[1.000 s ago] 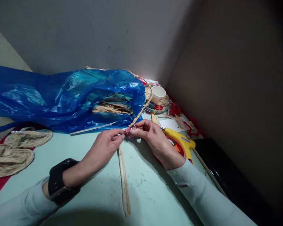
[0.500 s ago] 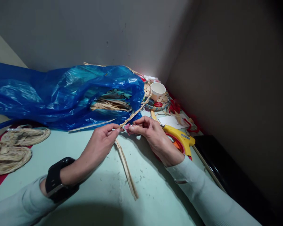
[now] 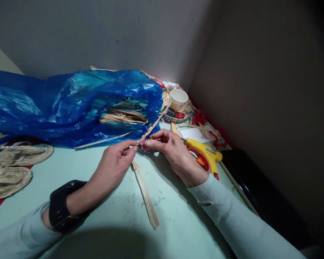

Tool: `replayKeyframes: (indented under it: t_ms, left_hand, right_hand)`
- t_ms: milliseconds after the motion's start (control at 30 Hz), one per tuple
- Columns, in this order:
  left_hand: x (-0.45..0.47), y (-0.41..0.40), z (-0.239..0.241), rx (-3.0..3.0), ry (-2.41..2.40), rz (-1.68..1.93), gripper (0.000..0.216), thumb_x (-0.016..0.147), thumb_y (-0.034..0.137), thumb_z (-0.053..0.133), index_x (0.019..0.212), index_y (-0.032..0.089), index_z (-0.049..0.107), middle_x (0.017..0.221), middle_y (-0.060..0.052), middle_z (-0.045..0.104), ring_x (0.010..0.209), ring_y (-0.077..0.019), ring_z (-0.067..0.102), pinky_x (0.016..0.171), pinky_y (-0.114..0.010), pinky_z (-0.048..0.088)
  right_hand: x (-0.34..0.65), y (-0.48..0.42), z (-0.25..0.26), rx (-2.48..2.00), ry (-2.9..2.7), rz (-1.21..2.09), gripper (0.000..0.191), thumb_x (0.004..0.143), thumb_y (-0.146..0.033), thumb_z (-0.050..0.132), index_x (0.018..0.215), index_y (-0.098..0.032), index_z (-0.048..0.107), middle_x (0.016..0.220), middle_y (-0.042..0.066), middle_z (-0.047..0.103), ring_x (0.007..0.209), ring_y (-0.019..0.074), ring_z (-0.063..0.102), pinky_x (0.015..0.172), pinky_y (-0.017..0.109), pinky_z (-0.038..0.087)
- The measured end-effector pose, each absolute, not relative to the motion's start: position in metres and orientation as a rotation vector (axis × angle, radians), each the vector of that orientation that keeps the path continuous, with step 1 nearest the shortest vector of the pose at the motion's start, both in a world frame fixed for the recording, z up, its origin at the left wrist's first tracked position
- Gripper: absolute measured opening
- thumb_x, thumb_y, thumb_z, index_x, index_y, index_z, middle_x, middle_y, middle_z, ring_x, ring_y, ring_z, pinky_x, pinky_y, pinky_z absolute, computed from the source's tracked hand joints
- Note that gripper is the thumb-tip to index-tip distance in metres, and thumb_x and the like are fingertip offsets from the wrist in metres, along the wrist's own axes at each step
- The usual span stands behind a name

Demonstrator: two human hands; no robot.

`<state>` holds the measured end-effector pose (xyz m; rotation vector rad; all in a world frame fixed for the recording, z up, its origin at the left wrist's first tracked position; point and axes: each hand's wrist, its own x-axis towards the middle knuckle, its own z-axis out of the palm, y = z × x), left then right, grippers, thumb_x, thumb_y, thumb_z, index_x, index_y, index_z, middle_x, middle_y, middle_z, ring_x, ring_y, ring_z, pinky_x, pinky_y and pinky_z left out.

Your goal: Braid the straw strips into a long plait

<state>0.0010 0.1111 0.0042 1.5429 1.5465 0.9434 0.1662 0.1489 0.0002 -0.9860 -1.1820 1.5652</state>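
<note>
My left hand (image 3: 117,160) is closed in a pinch on the lower end of a braid (image 3: 152,128) of straw-coloured dried fibre. The braid runs up over the bag and the small basket. Below those fingers a flat dried strip (image 3: 145,196) hangs down over the table. My right hand (image 3: 174,153) pinches a small pink piece (image 3: 144,145) with a shiny metal part, which looks like a clip. This piece meets the braid right beside my left fingertips; whether it grips the braid is too small to tell.
A blue plastic bag (image 3: 56,104) holding dried strips (image 3: 124,116) lies behind my hands. To the right are a yellow glue gun (image 3: 205,149), a white cup (image 3: 179,99) in a woven basket (image 3: 187,111), and a black object (image 3: 248,176). Woven soles (image 3: 10,181) lie at left.
My right hand has brought the pink piece slightly left, up against the braid at my left fingertips. The view has shifted a little. Both hands keep their pinch.
</note>
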Motion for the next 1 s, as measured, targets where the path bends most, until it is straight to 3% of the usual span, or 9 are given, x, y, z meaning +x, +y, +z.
replayKeyframes:
  t_ms: [167, 433, 533, 633, 767, 1000]
  left_hand:
    - [0.0014, 0.1089, 0.0036, 1.541, 1.583, 0.944, 0.037, 0.087, 0.040, 0.054, 0.107, 0.016, 0.073, 0.069, 0.001, 0.057, 0.060, -0.0175, 0.043, 0.056, -0.030, 0.031]
    - [0.0005, 0.1087, -0.0023, 1.573, 1.617, 1.000, 0.034, 0.091, 0.038, 0.053, 0.108, 0.019, 0.074, 0.068, 0.002, 0.057, 0.062, -0.0181, 0.047, 0.060, -0.031, 0.035]
    - [0.0009, 0.1087, -0.0031, 1.604, 1.617, 0.998, 0.030, 0.090, 0.038, 0.054, 0.103, 0.020, 0.075, 0.066, 0.001, 0.060, 0.073, -0.0222, 0.057, 0.067, -0.033, 0.040]
    - [0.0020, 0.1072, -0.0010, 1.613, 1.636, 1.001, 0.029, 0.091, 0.038, 0.054, 0.101, 0.020, 0.075, 0.076, -0.002, 0.069, 0.082, -0.0241, 0.062, 0.072, -0.034, 0.043]
    - [0.0027, 0.1053, 0.0010, 1.603, 1.674, 1.044, 0.030, 0.091, 0.038, 0.052, 0.103, 0.020, 0.074, 0.094, -0.004, 0.076, 0.077, -0.0213, 0.062, 0.070, -0.032, 0.044]
    - [0.0011, 0.1079, -0.0013, 1.667, 1.638, 0.972, 0.028, 0.091, 0.035, 0.053, 0.100, 0.021, 0.076, 0.072, 0.001, 0.067, 0.071, -0.0208, 0.058, 0.065, -0.031, 0.039]
  right_hand:
    - [0.1661, 0.1474, 0.0016, -1.002, -1.174, 1.566, 0.035, 0.064, -0.031, 0.089, 0.075, -0.019, 0.059, 0.072, 0.002, 0.073, 0.070, 0.0159, 0.064, 0.067, 0.029, 0.045]
    - [0.1639, 0.1459, 0.0027, -1.000, -1.173, 1.558, 0.034, 0.064, -0.030, 0.089, 0.078, -0.018, 0.060, 0.071, 0.002, 0.072, 0.068, 0.0154, 0.063, 0.066, 0.029, 0.043]
    - [0.1628, 0.1454, 0.0037, -1.004, -1.187, 1.557, 0.033, 0.064, -0.032, 0.088, 0.077, -0.019, 0.061, 0.071, 0.002, 0.071, 0.068, 0.0162, 0.063, 0.066, 0.030, 0.043]
    - [0.1627, 0.1454, 0.0047, -1.023, -1.191, 1.557, 0.032, 0.065, -0.033, 0.088, 0.077, -0.019, 0.062, 0.073, 0.003, 0.072, 0.069, 0.0170, 0.063, 0.067, 0.031, 0.043]
    - [0.1635, 0.1459, 0.0039, -1.022, -1.173, 1.551, 0.032, 0.064, -0.032, 0.089, 0.076, -0.020, 0.062, 0.073, 0.003, 0.072, 0.070, 0.0174, 0.063, 0.068, 0.031, 0.044]
    - [0.1630, 0.1458, 0.0024, -1.018, -1.164, 1.553, 0.031, 0.065, -0.030, 0.089, 0.077, -0.019, 0.062, 0.071, 0.002, 0.072, 0.067, 0.0162, 0.062, 0.065, 0.030, 0.043]
